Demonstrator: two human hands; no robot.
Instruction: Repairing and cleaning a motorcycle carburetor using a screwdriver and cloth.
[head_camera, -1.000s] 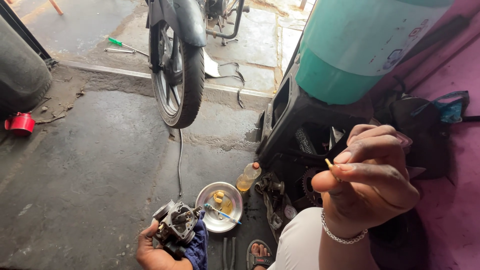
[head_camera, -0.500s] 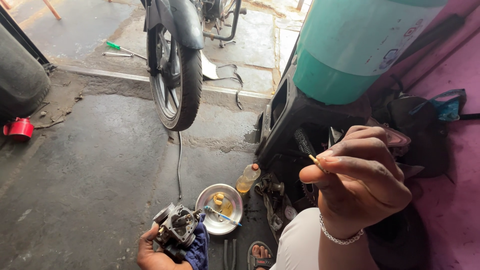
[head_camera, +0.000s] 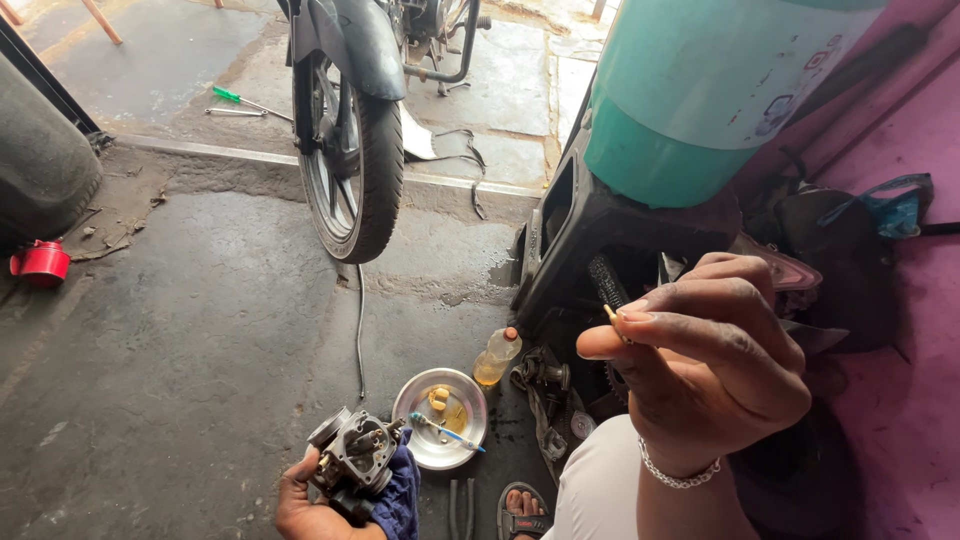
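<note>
My right hand (head_camera: 705, 365) is raised close to the camera, its thumb and fingers pinched on a tiny brass jet (head_camera: 612, 318). Low at the bottom edge, my left hand (head_camera: 310, 505) grips a grey metal carburetor (head_camera: 355, 455) together with a blue cloth (head_camera: 400, 495). Just right of the carburetor a round metal dish (head_camera: 415, 400) sits on the floor with small brass parts and a thin blue-handled tool (head_camera: 445, 432) lying across it.
A small bottle of yellow liquid (head_camera: 497, 357) stands by the dish. A motorcycle front wheel (head_camera: 350, 170) stands ahead, a large teal cylinder (head_camera: 720, 90) at upper right. A red container (head_camera: 40, 263) sits at far left, a green-handled screwdriver (head_camera: 240, 100) beyond the kerb. My sandalled foot (head_camera: 523, 512) is below.
My right hand has shifted left and slightly lower with the brass jet still pinched. The left hand and carburetor have barely moved.
</note>
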